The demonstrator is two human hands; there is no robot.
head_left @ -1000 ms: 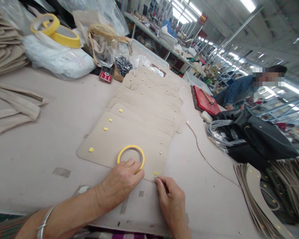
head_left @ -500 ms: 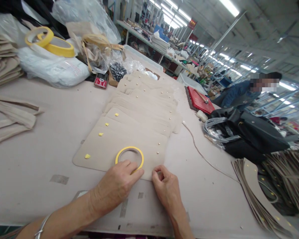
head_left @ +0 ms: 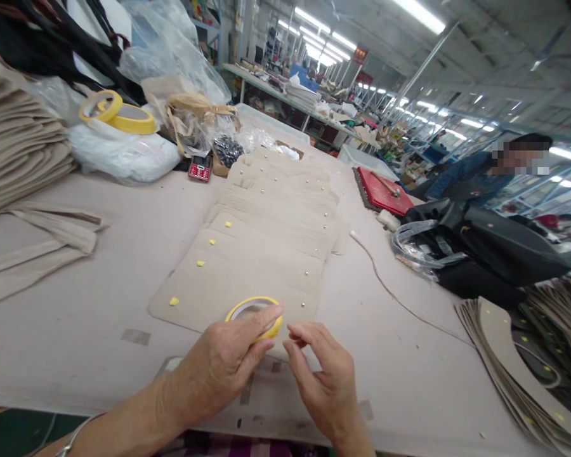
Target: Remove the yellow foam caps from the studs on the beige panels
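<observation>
My left hand (head_left: pixel 223 355) holds a roll of yellow tape (head_left: pixel 235 308), tilted over the near edge of a beige panel (head_left: pixel 252 266). Just right of the roll, thumb and fingers of my right hand (head_left: pixel 326 368) are pinched together; anything between them is too small to make out. Several bits of yellow tape (head_left: pixel 174 301) stick along the panel's left side. Small metal studs (head_left: pixel 303 305) sit along its right side. Behind it, more beige panels (head_left: pixel 285 197) with studs lie overlapped in a row.
Folded beige pieces (head_left: pixel 23 139) and straps (head_left: pixel 71 235) lie left. Two tape rolls (head_left: pixel 133 119) rest on a white bag (head_left: pixel 124 152) near a red phone (head_left: pixel 200 169). Right are a cord (head_left: pixel 385 289), a red block with a hammer (head_left: pixel 378 190), black bags (head_left: pixel 495 247) and curved strips (head_left: pixel 495 362). A person (head_left: pixel 485 171) stands beyond.
My left hand has tipped the tape roll flatter, its fingers now over the ring's right side. My right hand has lifted off the panel's near edge, with fingers less curled. The view has shifted slightly.
</observation>
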